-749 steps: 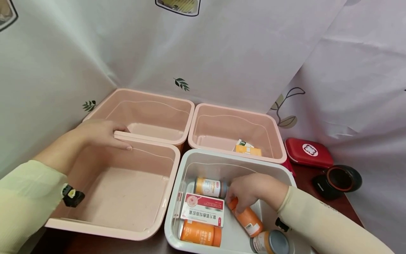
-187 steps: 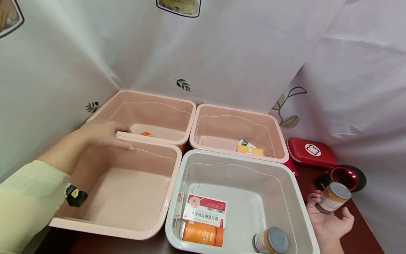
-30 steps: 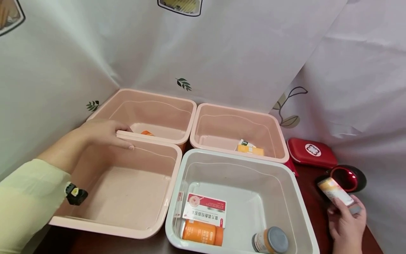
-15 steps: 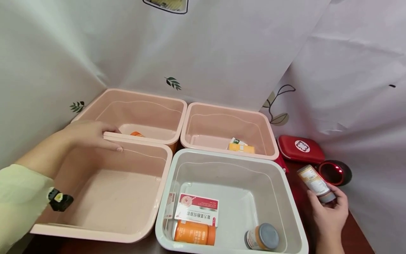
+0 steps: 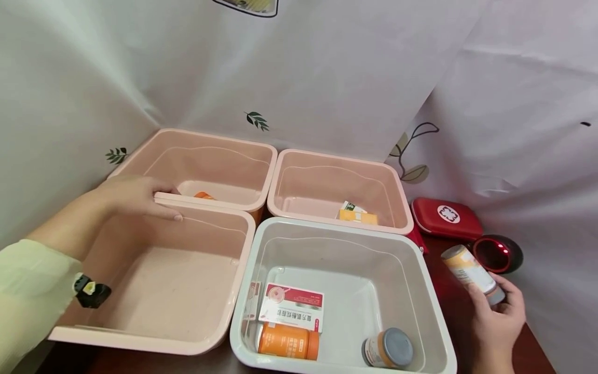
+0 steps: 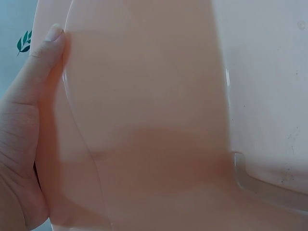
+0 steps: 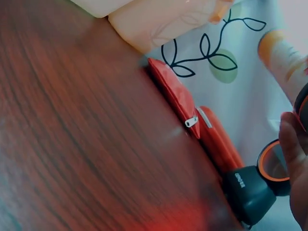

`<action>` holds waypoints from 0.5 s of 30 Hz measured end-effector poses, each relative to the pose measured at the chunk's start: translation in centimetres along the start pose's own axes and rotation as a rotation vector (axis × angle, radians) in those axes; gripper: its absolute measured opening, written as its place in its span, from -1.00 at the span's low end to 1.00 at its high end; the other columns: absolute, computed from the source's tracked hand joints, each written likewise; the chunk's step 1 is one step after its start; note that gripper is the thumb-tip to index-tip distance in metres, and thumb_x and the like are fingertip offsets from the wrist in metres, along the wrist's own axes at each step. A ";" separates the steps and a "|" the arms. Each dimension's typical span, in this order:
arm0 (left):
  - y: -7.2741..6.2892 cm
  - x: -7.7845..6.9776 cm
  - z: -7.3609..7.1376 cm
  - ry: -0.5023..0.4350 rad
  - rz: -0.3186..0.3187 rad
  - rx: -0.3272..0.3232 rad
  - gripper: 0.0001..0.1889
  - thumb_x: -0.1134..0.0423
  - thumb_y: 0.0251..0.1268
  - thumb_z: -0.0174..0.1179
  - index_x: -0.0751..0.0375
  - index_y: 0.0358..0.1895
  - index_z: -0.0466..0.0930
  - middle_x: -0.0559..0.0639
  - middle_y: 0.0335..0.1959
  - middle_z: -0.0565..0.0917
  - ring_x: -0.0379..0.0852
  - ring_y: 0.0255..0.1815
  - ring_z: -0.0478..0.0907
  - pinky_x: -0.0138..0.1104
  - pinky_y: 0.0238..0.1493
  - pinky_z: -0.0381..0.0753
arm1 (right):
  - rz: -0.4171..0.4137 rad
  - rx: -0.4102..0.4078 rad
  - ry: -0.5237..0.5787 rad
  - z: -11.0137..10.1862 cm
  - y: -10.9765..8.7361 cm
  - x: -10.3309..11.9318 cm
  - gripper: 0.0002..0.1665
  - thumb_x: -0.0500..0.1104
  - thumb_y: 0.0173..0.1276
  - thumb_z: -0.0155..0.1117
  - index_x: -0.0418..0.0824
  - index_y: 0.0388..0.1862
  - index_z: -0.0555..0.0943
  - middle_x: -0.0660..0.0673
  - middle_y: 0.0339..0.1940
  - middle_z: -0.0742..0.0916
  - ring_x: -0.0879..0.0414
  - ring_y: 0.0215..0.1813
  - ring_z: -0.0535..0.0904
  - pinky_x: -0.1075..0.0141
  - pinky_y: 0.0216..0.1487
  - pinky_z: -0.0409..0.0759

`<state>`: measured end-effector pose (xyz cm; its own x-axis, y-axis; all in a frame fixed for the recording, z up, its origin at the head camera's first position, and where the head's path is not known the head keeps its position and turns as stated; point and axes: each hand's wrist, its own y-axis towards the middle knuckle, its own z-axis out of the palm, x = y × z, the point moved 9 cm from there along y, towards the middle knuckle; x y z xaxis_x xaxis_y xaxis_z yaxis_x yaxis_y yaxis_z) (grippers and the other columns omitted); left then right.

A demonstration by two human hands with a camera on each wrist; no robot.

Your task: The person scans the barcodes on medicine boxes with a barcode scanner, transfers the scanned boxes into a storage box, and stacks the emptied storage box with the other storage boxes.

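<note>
In the head view, the right hand [image 5: 497, 319] closes thumb and fingers round a slim cylindrical bottle with a grey cap and a yellow-and-white label [image 5: 471, 270]. The bottle tilts, capped end toward the palm, above the dark red-brown tabletop [image 5: 525, 350], to the right of a glossy pale-grey plastic bin [image 5: 322, 248]. The label's print is too small to read. The left hand [image 5: 133, 197] grips the rim of a smooth, round-cornered pink plastic bin [image 5: 175, 296]. In the grey bin lie a flat white-and-red carton [image 5: 291, 305] printed with large Chinese characters, an orange cylindrical bottle [image 5: 284, 342] with pale Chinese lettering, and a squat jar with a grey lid [image 5: 396, 347]. A red zipped case [image 5: 446, 217] bears a white disc with a cross-like emblem; just beside it sits a rounded black device [image 5: 496, 254] with a glowing red ring.

In the left wrist view, the thumb presses the satiny inner wall, where a thin wavy line runs.

In the right wrist view, the held bottle is cut by the edge; the tabletop shows dark streaked wood grain, and a red pouch [image 7: 175, 94] has a silvery zip pull [image 7: 191, 121].
</note>
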<state>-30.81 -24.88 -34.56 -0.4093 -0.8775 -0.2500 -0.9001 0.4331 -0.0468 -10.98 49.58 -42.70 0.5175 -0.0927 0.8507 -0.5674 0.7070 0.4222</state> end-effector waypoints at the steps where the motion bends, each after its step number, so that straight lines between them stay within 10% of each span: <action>1: -0.1 0.0 0.0 -0.001 -0.001 -0.002 -0.31 -0.33 0.12 0.53 0.09 0.16 0.76 -0.10 -0.08 0.77 -0.08 -0.10 0.66 0.04 0.00 0.58 | 0.039 -0.012 0.025 -0.1 0.1 -0.3 -0.51 -0.70 0.24 0.29 -0.49 0.14 0.64 -0.22 -0.03 0.67 0.14 -0.26 0.69 0.46 -0.42 0.67; 4: -0.2 0.0 0.1 -0.005 -0.003 -0.001 -0.30 -0.34 0.11 0.53 0.10 0.16 0.76 -0.11 -0.08 0.77 -0.08 -0.10 0.65 0.04 0.00 0.58 | 0.208 -0.067 0.205 -0.7 0.5 -1.9 -0.72 -0.60 0.45 0.17 -0.42 0.06 0.60 -0.27 -0.14 0.68 0.06 -0.51 0.69 0.34 -0.63 0.63; 10: -0.1 0.2 0.1 0.016 -0.015 0.006 -0.26 -0.38 0.12 0.50 0.08 0.20 0.75 -0.09 -0.07 0.77 -0.07 -0.09 0.66 0.06 -0.01 0.58 | 0.802 -0.174 0.606 -2.5 0.3 -6.2 -0.88 -0.23 0.61 0.16 -0.17 0.04 0.48 -0.19 -0.23 0.65 -0.12 -0.56 0.46 0.16 -0.59 0.46; 15: 0.0 0.1 0.1 0.019 -0.012 0.009 -0.26 -0.39 0.11 0.50 0.08 0.20 0.75 -0.09 -0.06 0.77 -0.05 -0.07 0.66 0.08 0.01 0.58 | 1.045 -0.224 0.628 -3.3 -0.1 -8.0 -0.76 -0.12 0.53 0.26 -0.06 0.04 0.41 -0.11 -0.15 0.54 -0.12 -0.46 0.36 0.12 -0.46 0.28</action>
<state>-30.86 -24.97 -34.65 -0.4010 -0.8866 -0.2306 -0.9037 0.4241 -0.0589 -12.95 52.56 -50.63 0.1352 0.8956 0.4239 -0.8025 0.3498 -0.4833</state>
